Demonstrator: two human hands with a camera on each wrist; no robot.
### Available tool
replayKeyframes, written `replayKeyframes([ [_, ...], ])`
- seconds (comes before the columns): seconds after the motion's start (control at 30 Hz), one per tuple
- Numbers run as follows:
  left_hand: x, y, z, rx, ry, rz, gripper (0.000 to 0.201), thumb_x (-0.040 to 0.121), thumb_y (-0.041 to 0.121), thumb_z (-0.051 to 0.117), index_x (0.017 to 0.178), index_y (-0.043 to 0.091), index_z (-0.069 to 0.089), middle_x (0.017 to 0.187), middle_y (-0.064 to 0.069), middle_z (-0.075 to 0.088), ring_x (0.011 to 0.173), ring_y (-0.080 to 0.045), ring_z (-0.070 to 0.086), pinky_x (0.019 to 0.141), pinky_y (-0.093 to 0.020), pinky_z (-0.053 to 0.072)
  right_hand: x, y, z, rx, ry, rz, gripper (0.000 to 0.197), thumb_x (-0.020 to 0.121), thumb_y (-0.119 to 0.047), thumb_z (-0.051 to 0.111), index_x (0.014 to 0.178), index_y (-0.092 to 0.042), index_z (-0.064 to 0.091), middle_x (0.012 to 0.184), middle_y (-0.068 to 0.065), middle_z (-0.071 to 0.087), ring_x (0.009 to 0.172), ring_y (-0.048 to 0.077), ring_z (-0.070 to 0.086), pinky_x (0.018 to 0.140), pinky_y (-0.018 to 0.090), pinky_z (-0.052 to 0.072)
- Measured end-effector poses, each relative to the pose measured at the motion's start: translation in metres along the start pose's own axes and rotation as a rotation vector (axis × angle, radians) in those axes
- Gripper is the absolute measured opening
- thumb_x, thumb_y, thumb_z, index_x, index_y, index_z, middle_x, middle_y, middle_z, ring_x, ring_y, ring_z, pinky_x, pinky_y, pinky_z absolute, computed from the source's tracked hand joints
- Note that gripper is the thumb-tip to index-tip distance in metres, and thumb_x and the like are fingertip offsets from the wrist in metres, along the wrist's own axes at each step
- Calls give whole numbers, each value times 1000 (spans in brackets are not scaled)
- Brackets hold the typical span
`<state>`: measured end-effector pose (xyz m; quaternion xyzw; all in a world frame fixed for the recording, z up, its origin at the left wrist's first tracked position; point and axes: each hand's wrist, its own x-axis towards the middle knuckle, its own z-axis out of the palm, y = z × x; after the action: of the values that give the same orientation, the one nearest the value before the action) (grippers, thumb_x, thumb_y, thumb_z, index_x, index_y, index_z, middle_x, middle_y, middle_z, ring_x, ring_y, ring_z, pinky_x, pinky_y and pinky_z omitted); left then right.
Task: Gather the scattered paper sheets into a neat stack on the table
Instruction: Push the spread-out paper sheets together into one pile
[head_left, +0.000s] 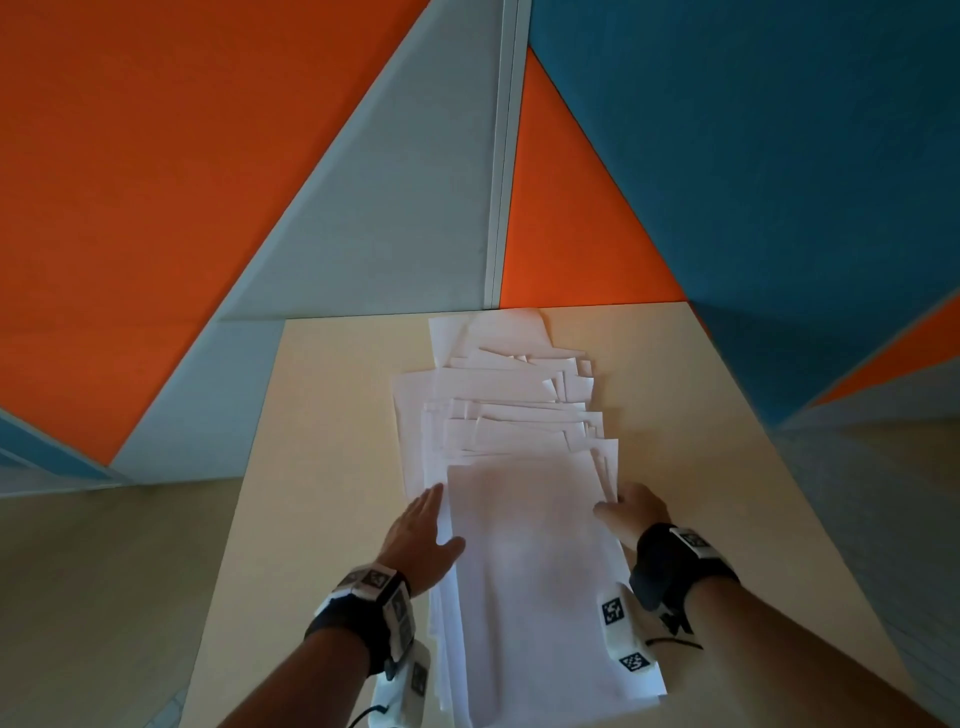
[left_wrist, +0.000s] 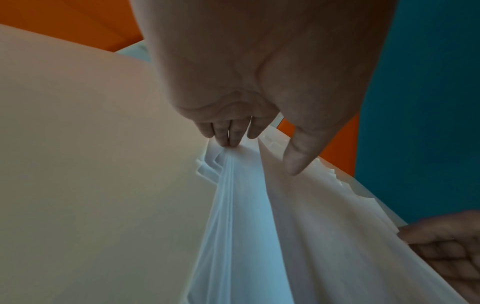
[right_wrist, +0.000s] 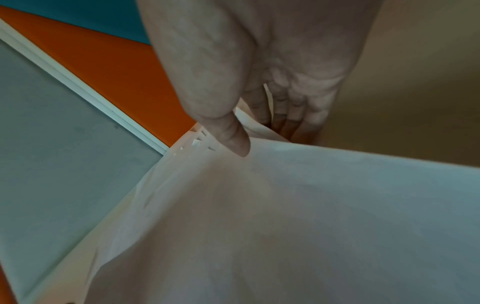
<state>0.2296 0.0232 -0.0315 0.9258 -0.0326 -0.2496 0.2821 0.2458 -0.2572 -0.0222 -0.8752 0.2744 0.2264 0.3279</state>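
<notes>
dim, soft light | wrist views blurred | wide-angle edge distortion

Beyond the far edge of the pale wooden worktop (head_left: 332, 415) I see a wall of orange panels (head_left: 156, 182), grey panels (head_left: 415, 218) and blue panels (head_left: 779, 156), split by a pale vertical strip (head_left: 500, 156), with beige floor (head_left: 104, 597) at left.

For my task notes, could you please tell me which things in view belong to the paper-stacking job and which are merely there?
Belong to the job:
- loose white paper sheets
- pale wooden table
- left hand
- right hand

Merely there:
- orange, blue and grey wall panels
- black wrist straps with printed markers
</notes>
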Motion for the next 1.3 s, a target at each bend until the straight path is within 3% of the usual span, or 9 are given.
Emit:
replayKeyframes([
  [0.1,11,-9,-10,9,85,11,73,93,33,51,153,15,12,161,-4,17,148,-20,18,119,-33,16,-2,2,1,-24,12,-10,14,82,-14,59,69,-16,56,68,1,59,61,16,53,49,24,34],
  [0.27,32,-22,-20,99,73,-40,77,94,36,47,153,15,3,163,-6,-1,150,-24,1,121,-37,7,7,0,-4,-28,51,-24,10,80,-11,57,81,-12,67,76,3,69,69,20,60,53,23,39],
  [0.47,51,-18,-20,119,86,-32,75,95,42,43,153,15,4,163,-4,1,150,-21,1,121,-37,3,30,-12,-4,-10,98,-88,24,84,-8,60,61,-14,55,62,0,58,58,14,51,49,20,35],
  [0.57,58,-15,-22,85,145,-7,67,97,40,43,152,14,16,161,-5,18,148,-20,15,120,-34,10,37,-16,1,-24,58,-114,15,81,-14,64,78,1,66,71,10,66,65,19,55,55,22,39],
  [0.67,67,-16,-32,22,220,-26,63,96,45,38,150,16,25,157,-7,29,145,-22,25,119,-36,18,51,-22,-7,-7,77,-109,17,83,-18,59,90,-6,69,86,8,69,80,23,62,64,26,45],
  [0.8,82,-18,-36,81,144,-66,64,98,47,35,153,21,14,163,-4,5,150,-21,3,121,-37,6,74,-40,-19,-162,175,-154,20,80,-32,60,86,-14,54,96,10,60,96,35,60,82,42,52],
  [0.97,93,-13,-34,148,50,-6,63,98,46,33,153,22,13,163,-3,1,150,-19,3,121,-37,5,88,-58,-14,-314,91,-162,60,82,-45,60,136,-24,43,148,3,33,132,34,34,100,45,36],
  [1.17,90,-8,-47,66,82,52,56,99,37,40,150,18,27,160,-1,22,147,-15,21,119,-31,14,98,-66,-18,-307,30,-193,71,77,-49,64,141,-32,37,151,0,31,136,33,30,101,46,32],
  [1.3,100,-11,-58,113,119,-18,59,99,39,38,152,21,19,162,-3,11,149,-19,12,120,-35,10,110,-75,-27,-301,124,-175,53,63,-41,67,109,-26,46,120,7,55,110,35,49,86,44,46],
])
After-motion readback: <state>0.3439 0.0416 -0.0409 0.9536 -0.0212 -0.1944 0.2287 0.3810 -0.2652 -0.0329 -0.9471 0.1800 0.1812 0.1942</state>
